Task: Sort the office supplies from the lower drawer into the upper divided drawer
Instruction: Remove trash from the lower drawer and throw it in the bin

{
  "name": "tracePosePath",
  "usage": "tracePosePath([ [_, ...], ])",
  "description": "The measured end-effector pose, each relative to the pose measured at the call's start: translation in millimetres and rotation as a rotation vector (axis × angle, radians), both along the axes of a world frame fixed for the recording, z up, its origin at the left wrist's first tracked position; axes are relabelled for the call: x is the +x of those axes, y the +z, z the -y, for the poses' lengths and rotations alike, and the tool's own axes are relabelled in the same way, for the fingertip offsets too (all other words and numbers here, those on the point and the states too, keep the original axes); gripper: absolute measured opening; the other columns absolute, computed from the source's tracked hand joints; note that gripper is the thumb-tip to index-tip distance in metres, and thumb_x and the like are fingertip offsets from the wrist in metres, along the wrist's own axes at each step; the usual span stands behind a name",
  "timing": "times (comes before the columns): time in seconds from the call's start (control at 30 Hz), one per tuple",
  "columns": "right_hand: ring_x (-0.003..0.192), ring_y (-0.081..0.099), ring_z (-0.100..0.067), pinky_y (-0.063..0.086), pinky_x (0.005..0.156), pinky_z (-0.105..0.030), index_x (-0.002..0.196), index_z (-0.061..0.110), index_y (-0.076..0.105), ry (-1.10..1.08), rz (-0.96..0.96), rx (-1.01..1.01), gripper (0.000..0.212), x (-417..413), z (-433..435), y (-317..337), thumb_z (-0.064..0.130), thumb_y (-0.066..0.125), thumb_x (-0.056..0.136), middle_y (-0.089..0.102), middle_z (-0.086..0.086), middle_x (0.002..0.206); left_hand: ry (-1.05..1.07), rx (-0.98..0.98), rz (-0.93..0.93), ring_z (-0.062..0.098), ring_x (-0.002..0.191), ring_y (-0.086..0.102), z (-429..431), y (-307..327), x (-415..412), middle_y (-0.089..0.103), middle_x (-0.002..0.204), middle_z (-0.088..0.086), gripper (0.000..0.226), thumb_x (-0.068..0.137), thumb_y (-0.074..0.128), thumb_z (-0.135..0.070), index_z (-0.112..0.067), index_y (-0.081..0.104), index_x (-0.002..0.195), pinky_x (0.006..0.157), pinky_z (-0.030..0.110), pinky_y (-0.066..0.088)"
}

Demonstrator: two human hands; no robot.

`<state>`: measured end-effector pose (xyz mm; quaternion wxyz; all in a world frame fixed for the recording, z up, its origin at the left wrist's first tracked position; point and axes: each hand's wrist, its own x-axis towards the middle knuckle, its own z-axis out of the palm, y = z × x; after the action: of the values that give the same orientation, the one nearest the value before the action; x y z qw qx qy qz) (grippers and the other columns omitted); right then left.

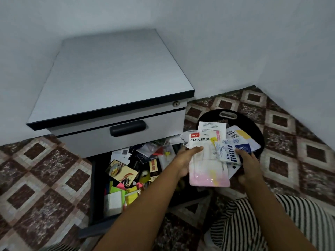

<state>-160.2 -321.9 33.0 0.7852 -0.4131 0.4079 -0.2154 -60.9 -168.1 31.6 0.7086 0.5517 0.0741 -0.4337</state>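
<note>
Our left hand is gripping the stapler set, our right hand the packets, beside the card-cluttered lower drawer.

Smooth matt grey cabinet top — glossy plastic stapler set pack, striped cloth, patterned tiled floor.

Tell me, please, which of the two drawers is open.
The lower drawer, pulled out and full of supplies; the upper drawer, with the dark handle, is shut.

"STAPLER SET" (red "DIY" tag above) on the pink-white packet; "VALUE PACK" on the blue-white packet.
</note>
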Motion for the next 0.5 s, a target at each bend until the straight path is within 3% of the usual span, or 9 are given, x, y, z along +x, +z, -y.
tracePosePath([
  [0.13, 0.078, 0.065, -0.024, 0.054, 0.052, -0.028, 0.124, 0.004, 0.052, -0.076, -0.026, 0.069, 0.031, 8.6, 33.2, -15.8, 0.005, 0.051, 0.093, 0.064, -0.013, 0.104, 0.025, -0.025, -0.065, 0.02, 0.076, 0.066, 41.4, -0.3, 7.6, 0.069, 0.089, 0.008, 0.014, 0.087, 0.063, -0.006, -0.007, 0.063, 0.101, 0.057, 0.031, 0.057],
  [0.2, 0.079, 0.062, -0.025, 0.052, 0.056, -0.034, 0.13, 0.002, 0.049, -0.11, -0.071, 0.09, 0.037, 11.5, 45.8, -23.1, 0.008, 0.051, 0.094, 0.063, -0.012, 0.1, 0.039, -0.002, -0.069, 0.02, 0.076, 0.065, 58.8, -5.7, 12.3, 0.069, 0.085, 0.006, 0.014, 0.089, 0.061, -0.007, -0.006, 0.063, 0.103, 0.057, 0.03, 0.056],
  [0.37, 0.074, 0.058, -0.024, 0.046, 0.061, -0.038, 0.129, 0.002, 0.048, -0.136, -0.152, 0.143, 0.035, 17.0, 65.0, -34.9, 0.01, 0.051, 0.096, 0.061, -0.012, 0.09, 0.022, 0.084, -0.062, 0.026, 0.087, 0.063, 89.1, -8.6, 19.6, 0.065, 0.105, 0.013, 0.033, 0.095, 0.052, -0.01, -0.002, 0.053, 0.127, 0.069, 0.035, 0.053],
  [0.5, 0.085, 0.059, -0.026, 0.048, 0.073, -0.04, 0.135, 0.007, 0.046, -0.145, -0.163, 0.239, 0.041, 21.7, 76.7, -41.8, 0.019, 0.052, 0.096, 0.06, -0.013, 0.11, 0.032, 0.074, -0.075, 0.031, 0.106, 0.058, 100.5, -12.6, 25.8, 0.063, 0.115, 0.015, 0.034, 0.098, 0.047, -0.021, -0.003, 0.055, 0.126, 0.072, 0.032, 0.049],
])
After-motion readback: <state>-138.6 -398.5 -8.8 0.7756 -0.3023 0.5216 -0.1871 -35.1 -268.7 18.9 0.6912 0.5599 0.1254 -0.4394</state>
